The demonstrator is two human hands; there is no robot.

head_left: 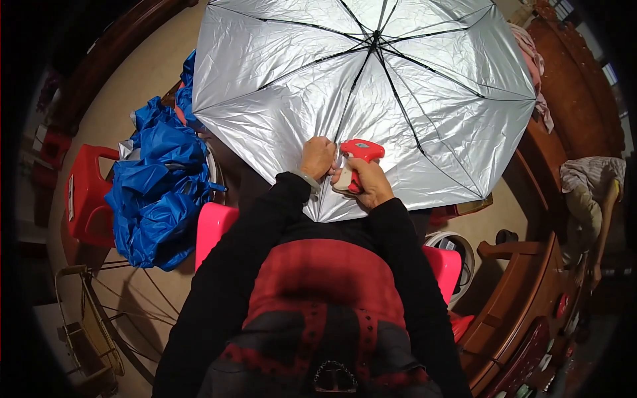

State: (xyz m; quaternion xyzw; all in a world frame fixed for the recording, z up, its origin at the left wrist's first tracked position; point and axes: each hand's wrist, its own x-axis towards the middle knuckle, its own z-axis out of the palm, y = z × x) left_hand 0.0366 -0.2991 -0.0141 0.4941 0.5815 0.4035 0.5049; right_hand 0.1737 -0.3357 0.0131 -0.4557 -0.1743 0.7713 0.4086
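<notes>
An opened umbrella (pixel 259 109) lies spread before me, its silver inner side up, with black ribs meeting at a dark hub at the top. My left hand (pixel 318 158) is closed in a pinch at the lower end of one rib, on the canopy. What exactly lies between its fingertips is hidden. In my right hand (pixel 371 184) is a red and white tagging gun (pixel 362 150), the fingers wrapped round its grip. Its front end points left, close against my left fingers. Silver fabric extends below both hands toward my lap.
Crumpled blue umbrellas (pixel 159 192) are heaped at the left, beside a red plastic stool (pixel 89 196). Below them stands a metal frame (pixel 93 325). A white bucket (pixel 464 255) sits at right, near a wooden bench (pixel 517 292). Clothes (pixel 590 179) hang farther right.
</notes>
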